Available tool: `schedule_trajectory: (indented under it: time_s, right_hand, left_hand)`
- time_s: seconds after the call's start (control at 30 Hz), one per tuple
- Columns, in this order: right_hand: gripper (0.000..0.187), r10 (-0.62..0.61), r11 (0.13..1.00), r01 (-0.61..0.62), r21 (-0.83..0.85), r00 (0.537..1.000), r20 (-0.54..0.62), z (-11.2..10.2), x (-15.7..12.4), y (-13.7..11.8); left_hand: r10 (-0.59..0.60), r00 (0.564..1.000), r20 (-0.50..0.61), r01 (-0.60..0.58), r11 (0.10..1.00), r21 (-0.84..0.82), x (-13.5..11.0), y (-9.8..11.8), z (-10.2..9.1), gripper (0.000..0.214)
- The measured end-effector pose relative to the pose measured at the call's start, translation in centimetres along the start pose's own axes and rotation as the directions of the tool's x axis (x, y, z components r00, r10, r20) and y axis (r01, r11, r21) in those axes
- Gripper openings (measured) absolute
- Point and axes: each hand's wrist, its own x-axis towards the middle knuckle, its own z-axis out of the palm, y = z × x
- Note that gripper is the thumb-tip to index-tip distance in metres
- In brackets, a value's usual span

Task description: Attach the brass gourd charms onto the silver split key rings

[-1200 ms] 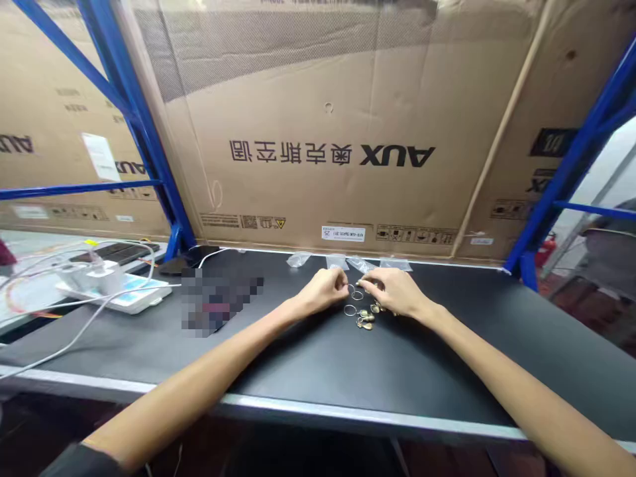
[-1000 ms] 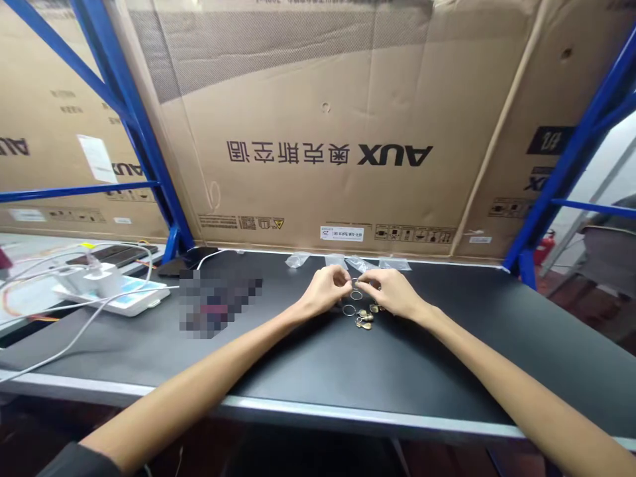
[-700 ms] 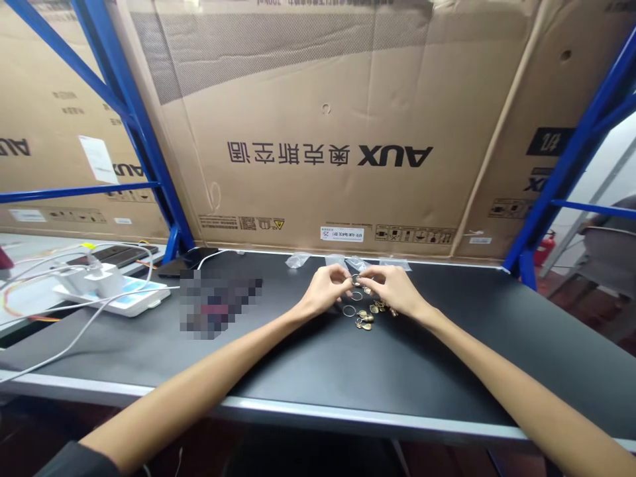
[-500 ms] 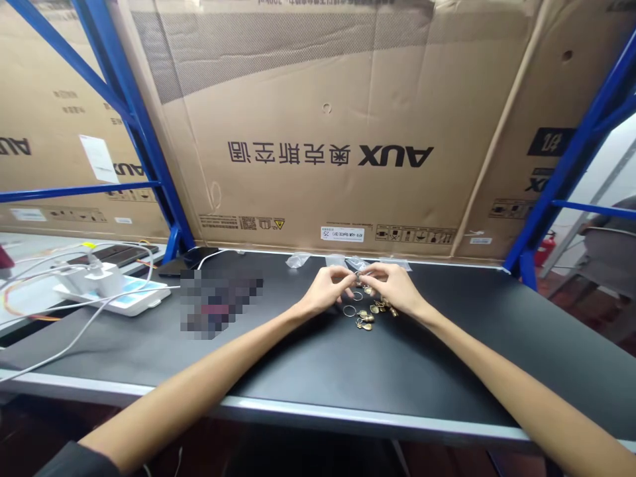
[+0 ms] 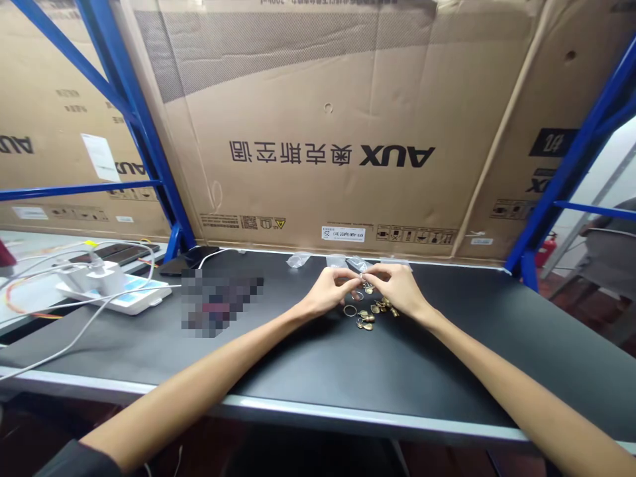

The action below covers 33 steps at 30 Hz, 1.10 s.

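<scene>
My left hand (image 5: pixel 328 290) and my right hand (image 5: pixel 397 289) meet fingertip to fingertip a little above the black tabletop (image 5: pixel 318 361). Both are pinched on a small metal key ring (image 5: pixel 362 279), from which a small brass charm (image 5: pixel 368 289) hangs. Just below the hands lie two loose key rings (image 5: pixel 350 310) and a small heap of brass charms (image 5: pixel 373 313) on the table.
Small clear plastic bags (image 5: pixel 342 261) lie at the table's back edge. A big AUX cardboard box (image 5: pixel 342 126) stands behind, between blue rack posts (image 5: pixel 144 132). At left are a white power strip (image 5: pixel 114 291) with cables and a dark phone (image 5: pixel 191 260).
Both hands have lifted slightly off the table and come together with one ring pinched between them. The charm now hangs from it; the heap under my right hand is uncovered.
</scene>
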Motion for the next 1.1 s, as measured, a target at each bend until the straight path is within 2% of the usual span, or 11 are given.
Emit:
schedule_trajectory:
  time_s: [0.17,0.33,0.4,0.47,0.53,0.63,0.73,0.83,1.0,1.1]
  right_hand:
    - [0.021,-0.010,0.999,0.010,0.033,1.000,0.016,-0.1,0.0,-0.2]
    - [0.030,0.004,0.994,-0.019,0.109,0.990,0.140,-0.5,0.1,0.0]
    - [0.031,0.001,0.999,-0.007,0.033,0.982,0.189,-1.1,0.3,0.2]
    - [0.027,-0.011,0.990,0.044,-0.135,0.972,0.235,-2.0,0.5,0.5]
    - [0.024,-0.003,0.955,0.093,-0.282,0.953,0.303,-3.1,0.7,0.9]
    - [0.020,0.043,0.921,0.124,-0.368,0.909,0.415,-4.8,0.9,1.4]
    - [0.017,0.067,0.922,0.133,-0.363,0.869,0.489,-5.7,0.9,1.5]
    - [0.013,0.055,0.946,0.138,-0.294,0.825,0.563,-5.5,0.7,1.3]
    - [0.013,0.028,0.941,0.173,-0.290,0.816,0.577,-4.6,0.3,1.0]
    - [0.012,0.034,0.931,0.170,-0.323,0.841,0.540,-4.6,0.4,0.9]
  left_hand:
    - [-0.001,1.000,0.000,0.001,1.000,0.020,-0.3,0.4,0.1,0.035]
    - [0.004,1.000,-0.021,-0.003,0.998,0.065,-0.5,0.3,0.3,0.032]
    - [0.035,0.998,-0.049,-0.030,0.995,0.100,-0.4,0.1,0.3,0.031]
    - [0.068,0.992,-0.108,-0.051,0.987,0.153,-0.1,-0.2,0.0,0.029]
    - [0.083,0.984,-0.156,-0.052,0.980,0.193,0.1,-0.6,-0.2,0.027]
    - [0.063,0.982,-0.178,-0.029,0.981,0.189,0.4,-1.2,-0.6,0.022]
    - [0.009,0.983,-0.181,0.021,0.986,0.163,0.4,-1.5,-0.6,0.019]
    - [-0.013,0.983,-0.184,0.043,0.987,0.158,0.3,-1.4,-0.5,0.019]
    - [-0.008,0.985,-0.174,0.040,0.983,0.180,0.3,-1.4,-0.5,0.017]
    - [-0.017,0.986,-0.164,0.053,0.974,0.221,0.3,-1.4,-0.4,0.018]
